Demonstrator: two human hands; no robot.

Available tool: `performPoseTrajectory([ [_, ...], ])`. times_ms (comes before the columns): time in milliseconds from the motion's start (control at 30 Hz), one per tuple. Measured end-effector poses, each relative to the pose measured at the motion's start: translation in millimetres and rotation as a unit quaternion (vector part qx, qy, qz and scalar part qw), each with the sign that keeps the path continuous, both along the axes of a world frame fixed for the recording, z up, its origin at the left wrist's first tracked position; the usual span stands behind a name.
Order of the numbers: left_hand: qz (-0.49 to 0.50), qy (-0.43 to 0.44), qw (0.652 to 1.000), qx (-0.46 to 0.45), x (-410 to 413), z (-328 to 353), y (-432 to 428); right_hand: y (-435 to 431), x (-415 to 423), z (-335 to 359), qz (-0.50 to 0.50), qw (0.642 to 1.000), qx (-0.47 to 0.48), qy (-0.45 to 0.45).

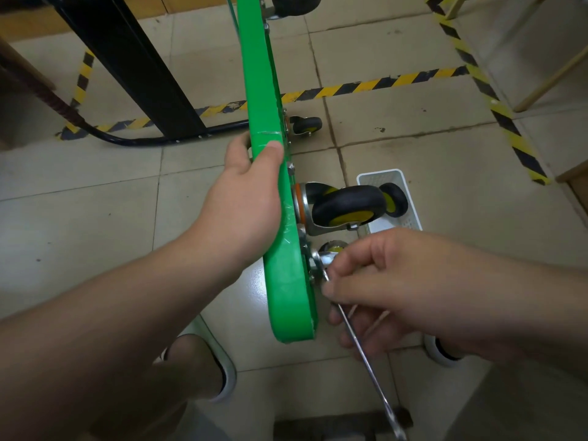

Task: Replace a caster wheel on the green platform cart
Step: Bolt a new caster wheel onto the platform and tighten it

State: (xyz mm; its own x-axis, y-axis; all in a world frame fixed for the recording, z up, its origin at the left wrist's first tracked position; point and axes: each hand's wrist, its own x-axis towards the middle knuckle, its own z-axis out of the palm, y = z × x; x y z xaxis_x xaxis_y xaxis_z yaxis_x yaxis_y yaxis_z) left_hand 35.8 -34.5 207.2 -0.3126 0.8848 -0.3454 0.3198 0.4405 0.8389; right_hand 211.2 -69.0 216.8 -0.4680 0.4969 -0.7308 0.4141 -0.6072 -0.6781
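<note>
Two strips of yellow-and-black hazard tape [375, 85] cross the beige tiled floor [413, 138] under me. A white slotted plastic basket [410, 214] holds a loose black-and-yellow caster wheel [394, 199]. My left hand [246, 192] grips the edge of the green platform cart [273, 173], stood on its side. My right hand [378, 281] pinches a silver metal wrench [366, 351] at the cart's caster plate.

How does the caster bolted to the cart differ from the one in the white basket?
The mounted caster sits in a metal bracket fixed to the green cart, its tread towards the camera. The spare caster lies loose in the white basket, partly hidden and looking smaller. Both have black tyres and yellow hubs.
</note>
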Motion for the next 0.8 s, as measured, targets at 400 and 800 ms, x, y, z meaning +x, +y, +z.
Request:
performPoseTrajectory([
  [400, 0.004, -0.001, 1.000, -0.001, 0.9, 0.5, 0.1, -4.7, -4.7, -37.4, 0.016, 0.985, 0.159, -0.058],
  [800, 0.007, 0.006, 1.000, -0.001, 0.8, 1.4, 0.0, 1.0, -12.8, -48.9, 0.032, 0.965, 0.252, -0.063],
])
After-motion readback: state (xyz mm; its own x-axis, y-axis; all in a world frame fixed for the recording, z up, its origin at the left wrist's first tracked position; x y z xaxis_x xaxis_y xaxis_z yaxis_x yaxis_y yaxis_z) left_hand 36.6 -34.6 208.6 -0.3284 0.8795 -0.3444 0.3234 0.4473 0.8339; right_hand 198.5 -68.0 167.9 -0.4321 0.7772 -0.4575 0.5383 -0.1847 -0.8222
